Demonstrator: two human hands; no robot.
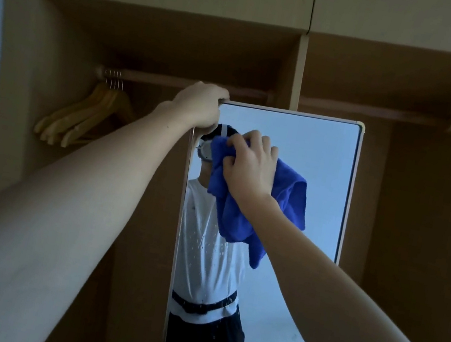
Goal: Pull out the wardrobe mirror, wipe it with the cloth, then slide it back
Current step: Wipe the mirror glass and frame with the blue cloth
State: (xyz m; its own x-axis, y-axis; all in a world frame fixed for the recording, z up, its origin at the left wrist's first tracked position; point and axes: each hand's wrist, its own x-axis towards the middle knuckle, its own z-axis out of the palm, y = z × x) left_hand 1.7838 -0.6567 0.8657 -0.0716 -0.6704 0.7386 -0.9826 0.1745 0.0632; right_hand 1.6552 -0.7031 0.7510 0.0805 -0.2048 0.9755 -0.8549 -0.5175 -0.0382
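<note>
Standing before an open wooden wardrobe (356, 73), you face a tall, narrow mirror (320, 187) with a pale frame, pulled out in front of the cabinet's central divider and upright. Your left hand (199, 104) reaches forward with the arm nearly straight and is closed over the mirror's top left corner, fingers curled over the top edge and the thumb side against the frame. Your right hand (249, 164) is bunched into a loose fist around a bright blue cloth (289, 194), pressing it against the upper left part of the glass; the rest of the cloth hangs down in folds below and to the right of the hand. Small pale specks or droplets dot the lower half of the glass. Reflected in the mirror is a person in a white T-shirt, dark trousers and a black strap at the waist, with a light blue wall behind. To the left, inside the wardrobe, a cluster of wooden hangers (82, 118) hangs from a rail (173, 81) close to the side wall. Closed upper cupboards run across the top
</note>
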